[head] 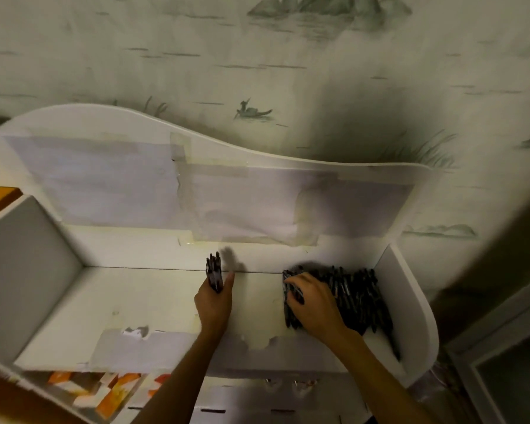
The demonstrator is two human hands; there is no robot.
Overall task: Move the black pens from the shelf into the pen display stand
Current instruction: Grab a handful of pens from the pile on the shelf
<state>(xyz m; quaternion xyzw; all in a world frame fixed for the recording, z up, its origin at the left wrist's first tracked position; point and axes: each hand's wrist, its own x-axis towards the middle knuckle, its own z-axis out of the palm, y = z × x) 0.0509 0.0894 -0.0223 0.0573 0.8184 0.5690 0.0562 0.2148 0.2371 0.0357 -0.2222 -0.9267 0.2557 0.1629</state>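
A bundle of pens (214,272) is gripped upright in the left hand (214,304) at mid-shelf (153,304). The pile of pens (354,298), lengthwise front-to-back in the right corner, is being pinched at by the right hand (314,302), which is nearer.

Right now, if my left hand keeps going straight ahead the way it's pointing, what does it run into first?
Most likely the white back panel of the shelf. The left hand points straight at it, holding a bundle of pens whose tips would touch first. Depth is hard to judge, but nothing else shows between them.
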